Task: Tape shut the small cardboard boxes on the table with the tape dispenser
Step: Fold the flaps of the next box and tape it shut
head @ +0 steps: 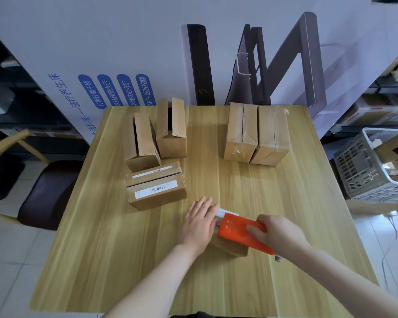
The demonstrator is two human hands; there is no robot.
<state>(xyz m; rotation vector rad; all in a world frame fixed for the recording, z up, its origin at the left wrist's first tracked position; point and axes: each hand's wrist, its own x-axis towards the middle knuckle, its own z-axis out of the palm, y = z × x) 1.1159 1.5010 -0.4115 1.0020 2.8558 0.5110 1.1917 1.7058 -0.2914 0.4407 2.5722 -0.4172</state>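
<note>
Your left hand (200, 222) flat, fingers straight, pressing box (230, 247) near table (124, 249) middle; right hand (278, 232) grips orange tape dispenser (239, 228) on box top. Box long axis looks left-right; dispenser nearer its right end.

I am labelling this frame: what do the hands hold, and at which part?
The right hand grips the orange tape dispenser by its right end, thumb on its top face. The left hand holds nothing; it lies flat on the small box.
</note>
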